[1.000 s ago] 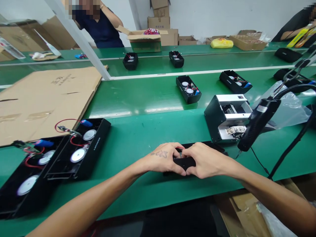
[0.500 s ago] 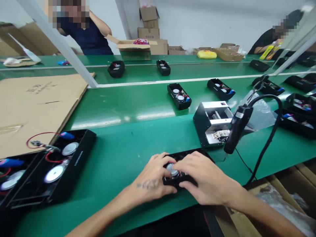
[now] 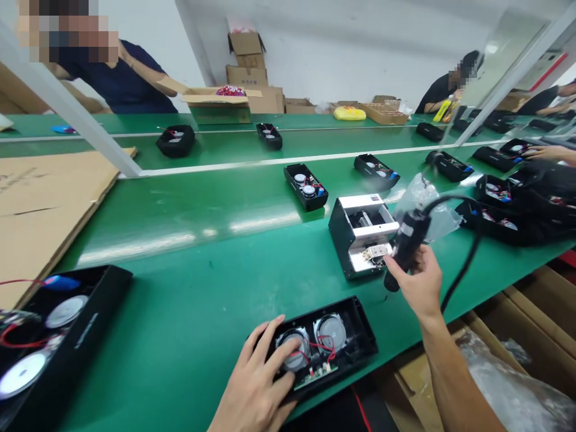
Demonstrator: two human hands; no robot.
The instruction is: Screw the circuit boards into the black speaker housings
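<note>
A black speaker case [image 3: 355, 354] lies open on the green bench, showing two round silver speakers, red wires and a small green circuit board. My left hand [image 3: 263, 375] rests over its left end, fingers spread, with fingertips on the left speaker. Up and to the right, my right hand [image 3: 420, 282] is closed around the lower part of a black electric screwdriver [image 3: 407, 240], which hangs nose down on a dark cable. Just left of the screwdriver stands a black and silver machine [image 3: 366, 231] with a metal fitting at its front.
More open cases [image 3: 67, 336] lie at the left, beside a cardboard sheet [image 3: 49, 204]. Several cases [image 3: 306, 187] stand on the belt and at the right near a clear plastic bag [image 3: 420, 198]. Cartons [image 3: 531, 324] are below the bench's right edge. People work across and at the right.
My right hand has left the case and closed on the screwdriver. The case between my hands is now largely uncovered, with my left hand on its left end. The view has shifted rightward.
</note>
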